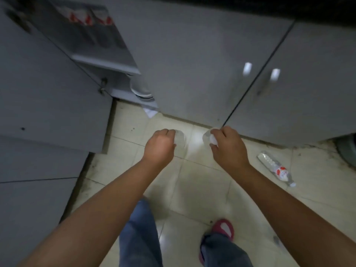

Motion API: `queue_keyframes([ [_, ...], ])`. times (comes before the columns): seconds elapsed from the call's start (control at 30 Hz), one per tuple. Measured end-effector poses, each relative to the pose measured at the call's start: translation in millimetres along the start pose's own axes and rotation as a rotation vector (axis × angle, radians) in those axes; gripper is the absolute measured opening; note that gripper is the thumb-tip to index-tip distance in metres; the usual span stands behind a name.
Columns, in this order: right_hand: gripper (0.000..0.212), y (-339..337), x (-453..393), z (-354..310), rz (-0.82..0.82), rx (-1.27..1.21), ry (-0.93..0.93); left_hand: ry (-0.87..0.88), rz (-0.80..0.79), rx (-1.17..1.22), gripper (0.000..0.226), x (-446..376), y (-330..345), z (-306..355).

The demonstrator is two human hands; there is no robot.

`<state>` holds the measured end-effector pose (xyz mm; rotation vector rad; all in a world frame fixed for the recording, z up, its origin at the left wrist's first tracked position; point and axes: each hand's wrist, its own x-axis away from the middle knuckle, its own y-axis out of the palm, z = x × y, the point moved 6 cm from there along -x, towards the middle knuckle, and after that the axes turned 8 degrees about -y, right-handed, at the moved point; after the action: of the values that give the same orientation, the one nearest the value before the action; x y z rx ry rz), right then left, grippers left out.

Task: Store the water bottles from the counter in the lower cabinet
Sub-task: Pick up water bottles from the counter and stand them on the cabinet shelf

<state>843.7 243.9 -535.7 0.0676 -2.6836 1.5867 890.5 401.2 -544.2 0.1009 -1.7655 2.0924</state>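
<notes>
Standing open at upper left, the lower cabinet [100, 45] shows stored bottles [88, 19]. Left hand [160, 145] curls around a clear bottle [180, 138]; right hand [227, 146] grips another [207, 136]. A third bottle [275, 167] lies on the floor.

You're looking down at pale cream floor tiles [202, 182], glossy, with dark grime along the grout and the cabinet base. Grey lower cabinets [192, 64] run across the top; two closed doors meet at a dark seam with a metal handle [247, 68] on each side. At left a cabinet door [48, 93] stands open, showing a grey shelf [107, 62] inside. The light is dim and the picture is blurred, with bright glare on the tiles.
</notes>
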Motion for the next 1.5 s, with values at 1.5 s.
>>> queue_keyframes([
  [1.5, 0.05, 96, -348, -271, 0.938, 0.098, -0.479, 0.31, 1.203, 0.226, 0.038, -231, -200, -295],
])
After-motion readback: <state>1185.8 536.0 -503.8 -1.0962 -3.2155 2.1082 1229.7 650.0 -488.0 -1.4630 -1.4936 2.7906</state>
